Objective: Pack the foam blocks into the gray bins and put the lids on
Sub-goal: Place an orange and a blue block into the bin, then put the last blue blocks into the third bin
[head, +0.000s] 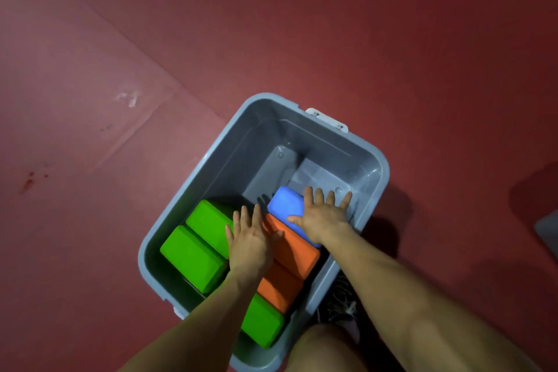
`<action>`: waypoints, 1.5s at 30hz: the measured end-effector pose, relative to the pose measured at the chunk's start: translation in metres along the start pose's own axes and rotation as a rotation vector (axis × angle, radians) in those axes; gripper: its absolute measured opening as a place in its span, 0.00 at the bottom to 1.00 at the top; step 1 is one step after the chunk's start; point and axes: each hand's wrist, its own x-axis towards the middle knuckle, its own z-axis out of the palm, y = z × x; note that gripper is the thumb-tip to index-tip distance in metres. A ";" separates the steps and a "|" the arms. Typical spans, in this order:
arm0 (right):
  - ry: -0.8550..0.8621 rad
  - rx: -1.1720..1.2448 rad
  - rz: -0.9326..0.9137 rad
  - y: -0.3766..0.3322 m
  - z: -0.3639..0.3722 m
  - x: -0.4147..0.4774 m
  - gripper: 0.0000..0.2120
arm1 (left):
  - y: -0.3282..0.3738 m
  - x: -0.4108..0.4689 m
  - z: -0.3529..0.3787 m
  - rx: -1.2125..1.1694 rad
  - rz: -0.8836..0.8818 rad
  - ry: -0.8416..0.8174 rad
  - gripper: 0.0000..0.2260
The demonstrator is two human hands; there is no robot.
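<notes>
A gray bin (374, 160) stands open on the red floor. Inside it lie two green foam blocks (193, 257) side by side at the left, two orange blocks (297, 251) in the middle, a third green block (262, 323) at the near end and a blue block (285, 202) at the right. My left hand (250, 241) rests flat, fingers straight, across the gap between a green block and an orange one. With spread fingers my right hand (324, 214) presses down on the blue block. No lid is in view.
The far half of the bin floor (305, 169) is bare. A white latch (327, 119) sits on the bin's far rim. My knee (320, 347) and a shoe (341, 302) are beside the bin's near right corner. Red floor mats surround everything.
</notes>
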 end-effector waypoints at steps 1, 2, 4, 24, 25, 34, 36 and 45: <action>0.027 -0.003 -0.008 0.000 -0.003 -0.010 0.42 | 0.002 -0.002 -0.006 0.005 0.027 0.005 0.41; 0.071 0.017 -0.025 0.001 -0.005 -0.022 0.42 | 0.003 -0.007 -0.013 0.009 0.050 0.013 0.42; 0.179 0.088 -0.076 0.011 -0.013 -0.051 0.40 | 0.010 -0.018 -0.028 -0.016 0.103 0.063 0.41; 0.565 0.674 0.565 0.245 0.117 -0.471 0.37 | 0.297 -0.298 -0.060 -0.115 1.105 0.066 0.38; 0.559 0.713 0.603 0.258 0.132 -0.484 0.37 | 0.309 -0.312 -0.046 -0.087 1.140 0.033 0.38; 0.475 0.987 0.791 0.362 0.248 -0.502 0.38 | 0.352 -0.348 0.136 0.183 1.140 -0.317 0.41; 0.413 1.017 0.821 0.382 0.274 -0.485 0.37 | 0.340 -0.333 0.179 0.252 1.067 -0.397 0.44; 0.204 1.267 0.967 0.431 0.377 -0.387 0.40 | 0.283 -0.286 0.334 0.451 0.824 -0.634 0.49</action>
